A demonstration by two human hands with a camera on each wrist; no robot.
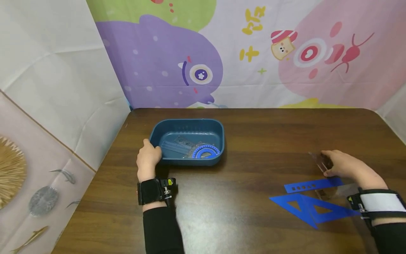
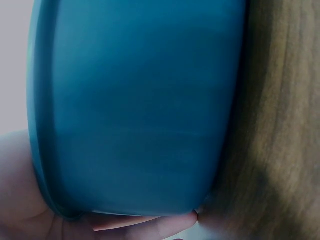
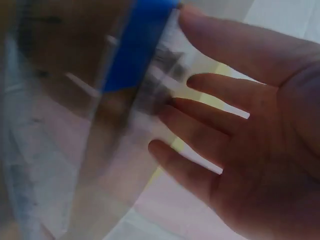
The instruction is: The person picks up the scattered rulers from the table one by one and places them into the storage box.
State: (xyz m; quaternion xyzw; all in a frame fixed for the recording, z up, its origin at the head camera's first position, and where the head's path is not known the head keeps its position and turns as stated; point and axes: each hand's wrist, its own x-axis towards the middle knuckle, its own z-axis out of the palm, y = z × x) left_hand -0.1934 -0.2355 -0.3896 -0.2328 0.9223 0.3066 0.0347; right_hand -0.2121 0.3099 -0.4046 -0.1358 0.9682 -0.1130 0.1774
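Observation:
A dark blue tray (image 1: 222, 137) stands on the brown table and holds clear rulers (image 1: 177, 145) and a blue protractor (image 1: 205, 151). My left hand (image 1: 147, 158) grips the tray's near-left corner, thumb over the rim. In the left wrist view the tray wall (image 2: 135, 105) fills the frame, with fingers (image 2: 150, 222) curled under it. Far right, my right hand (image 1: 342, 164) pinches a clear set square (image 1: 319, 160), tilted off the table. In the right wrist view the clear set square (image 3: 75, 150) lies against the spread fingertips (image 3: 162, 112).
A blue ruler (image 1: 312, 184) and a blue set square (image 1: 312, 209) lie on the table just in front of my right hand. Printed cloth walls stand behind and to the left. Bare table lies between the tray and the rulers.

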